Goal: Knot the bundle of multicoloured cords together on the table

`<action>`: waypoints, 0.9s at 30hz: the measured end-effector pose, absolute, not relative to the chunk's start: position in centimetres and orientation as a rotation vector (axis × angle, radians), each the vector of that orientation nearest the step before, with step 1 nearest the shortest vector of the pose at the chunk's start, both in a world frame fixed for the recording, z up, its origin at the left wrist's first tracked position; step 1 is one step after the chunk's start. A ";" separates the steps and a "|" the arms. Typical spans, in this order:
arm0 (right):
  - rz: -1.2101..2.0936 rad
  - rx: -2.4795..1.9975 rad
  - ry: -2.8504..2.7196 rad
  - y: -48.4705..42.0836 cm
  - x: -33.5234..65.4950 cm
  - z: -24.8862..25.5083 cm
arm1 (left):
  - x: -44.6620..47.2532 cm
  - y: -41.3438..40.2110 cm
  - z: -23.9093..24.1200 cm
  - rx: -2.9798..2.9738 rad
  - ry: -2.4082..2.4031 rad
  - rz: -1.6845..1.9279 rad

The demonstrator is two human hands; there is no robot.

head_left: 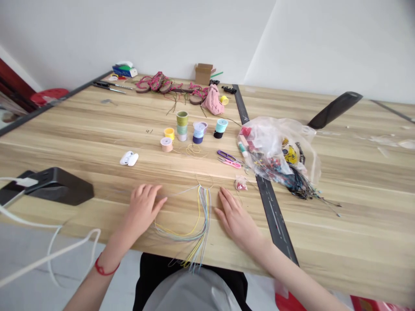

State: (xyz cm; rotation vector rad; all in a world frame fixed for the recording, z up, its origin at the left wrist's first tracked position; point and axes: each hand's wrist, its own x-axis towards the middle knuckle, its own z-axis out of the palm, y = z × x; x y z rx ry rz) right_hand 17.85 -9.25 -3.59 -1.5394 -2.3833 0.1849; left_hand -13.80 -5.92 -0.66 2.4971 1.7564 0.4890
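Thread bundle [205,203] gathered at top end; lengths below left loose, no knotting made out there, so work judged early. Bundle laid on table [340,250] between left hand [145,205] and right hand [235,216], tails draped past near edge; yellow, pale blue, lilac strands partly curved leftward. Nothing held: left fingers loosely spread, right fingers together, thumb apart.
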 end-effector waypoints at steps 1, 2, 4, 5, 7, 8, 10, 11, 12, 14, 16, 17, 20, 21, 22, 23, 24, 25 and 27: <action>0.231 -1.508 -2.389 -8.3 17.7 -3.6 | -13.1 -6.9 0.1 2.476 1.669 0.463; 0.286 -1.466 -2.403 -7.0 17.5 -3.4 | -12.3 -7.9 1.0 2.444 1.564 0.418; 0.362 -1.359 -2.433 -3.8 17.4 -2.8 | -11.0 -9.8 2.9 2.373 1.339 0.269; 0.406 -1.290 -2.454 -2.2 17.5 -2.4 | -10.5 -10.4 3.7 2.349 1.246 0.222; 0.409 -1.193 -2.470 0.4 17.7 -1.5 | -9.9 -11.0 4.8 2.328 1.173 0.206; 0.356 -1.211 -2.442 1.2 17.9 -1.1 | -9.8 -10.8 5.0 2.334 1.179 0.228; 0.250 -1.326 -2.325 1.6 18.2 -0.2 | -9.5 -9.8 4.7 2.368 1.222 0.293; 0.240 -1.397 -2.267 1.2 18.3 0.1 | -9.2 -9.1 4.3 2.396 1.238 0.327; 0.269 -1.464 -2.224 0.5 18.3 0.4 | -8.9 -8.2 3.7 2.430 1.222 0.334; 0.437 -1.540 -2.235 -1.4 18.1 0.6 | -7.9 -6.4 2.3 2.527 1.151 0.325; 0.511 -1.516 -2.301 -3.1 17.6 0.3 | -7.0 -4.8 0.8 2.602 1.112 0.277; 0.473 -1.479 -2.324 -3.6 17.3 0.0 | -6.6 -4.3 0.2 2.624 1.106 0.241; 0.301 -1.425 -2.356 -3.1 16.3 -1.6 | -6.2 -3.6 -1.3 2.658 1.104 0.183; 0.274 -1.441 -2.354 -2.3 16.0 -2.0 | -6.2 -3.7 -1.6 2.668 1.106 0.191; 0.265 -1.466 -2.344 -1.1 15.7 -2.4 | -6.3 -3.8 -1.8 2.677 1.108 0.207; 0.265 -1.490 -2.330 0.2 15.4 -2.5 | -6.5 -3.9 -1.9 2.687 1.108 0.224; 0.266 -1.511 -2.312 1.7 15.2 -2.5 | -6.6 -4.1 -2.0 2.695 1.106 0.236; 0.263 -1.522 -2.300 3.1 15.0 -2.2 | -6.7 -4.2 -2.1 2.700 1.103 0.242; 0.255 -1.537 -2.283 5.5 15.1 -1.1 | -6.8 -4.3 -2.2 2.706 1.096 0.245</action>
